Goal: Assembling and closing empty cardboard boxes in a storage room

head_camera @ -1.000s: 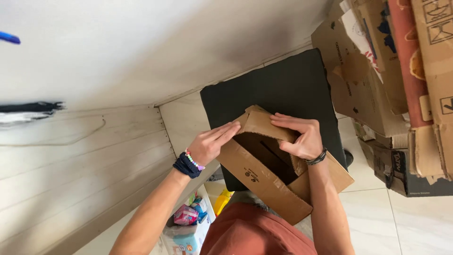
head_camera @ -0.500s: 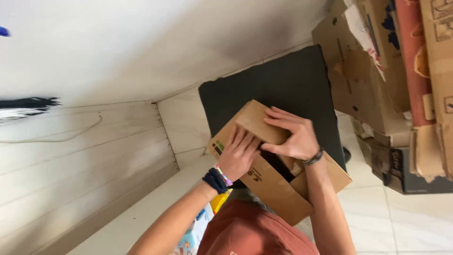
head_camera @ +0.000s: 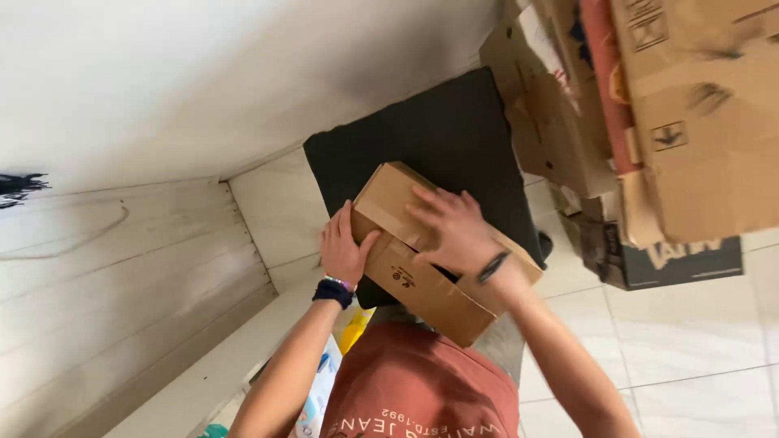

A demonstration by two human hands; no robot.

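A brown cardboard box [head_camera: 422, 292] rests over a black cushion-like pad [head_camera: 438, 138] on the tiled floor, just in front of my rust-red shirt. My left hand [head_camera: 345, 251], with a dark wristband, grips the box's left end, thumb on the top edge. My right hand [head_camera: 454, 231] lies flat on the top flaps, pressing them down; a dark band circles that wrist. A narrow dark gap shows between the flaps under my right hand.
A stack of flattened and folded cardboard boxes [head_camera: 673, 113] stands at the right, with a dark printed box [head_camera: 673, 259] beneath. A white wall [head_camera: 203, 89] and pale panelling [head_camera: 122, 276] fill the left. Colourful packages [head_camera: 320, 389] lie by my left arm.
The box's flaps have gone from open to folded down. My left hand slid from the top flap to the box's left end, and my right hand now presses flat on top.
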